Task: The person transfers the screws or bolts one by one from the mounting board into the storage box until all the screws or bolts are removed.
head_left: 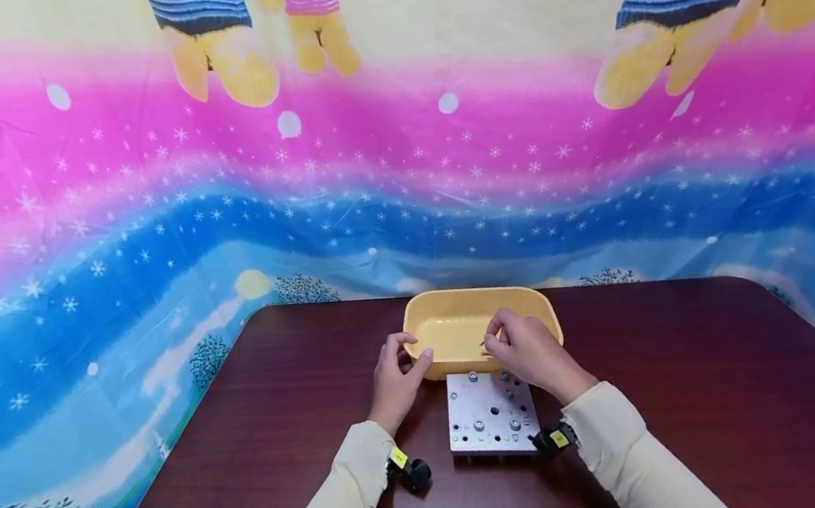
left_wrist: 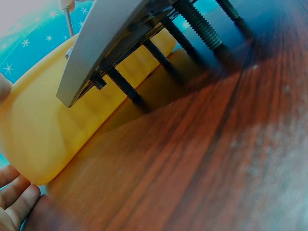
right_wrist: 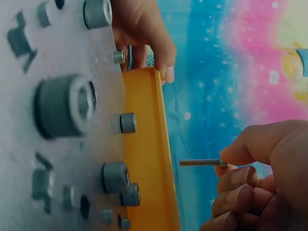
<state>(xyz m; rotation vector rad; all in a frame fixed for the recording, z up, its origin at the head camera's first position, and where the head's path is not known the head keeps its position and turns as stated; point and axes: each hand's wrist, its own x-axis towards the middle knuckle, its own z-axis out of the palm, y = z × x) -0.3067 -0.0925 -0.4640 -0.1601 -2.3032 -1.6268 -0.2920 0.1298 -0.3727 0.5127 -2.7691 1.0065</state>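
My left hand (head_left: 395,381) grips the near left corner of a yellow plastic tray (head_left: 483,294), thumb at the near rim and fingers around the side. Over the tray's right part, my right hand (head_left: 536,355) pinches a small thin screw (right_wrist: 199,162) by its head between thumb and forefinger, its shank pointing away from the fingertips. Right in front of the tray is a silver metal plate (head_left: 473,404) with several holes. Socket-head screws (right_wrist: 62,106) of different sizes stand in it, their threaded shafts (left_wrist: 197,24) sticking out below and holding the plate up.
Everything stands on a dark reddish-brown wooden table (head_left: 301,383). Behind its far edge hangs a printed curtain (head_left: 397,163) with snowflakes and bears. Black wrist cameras (head_left: 415,475) sit low near both sides of the plate.
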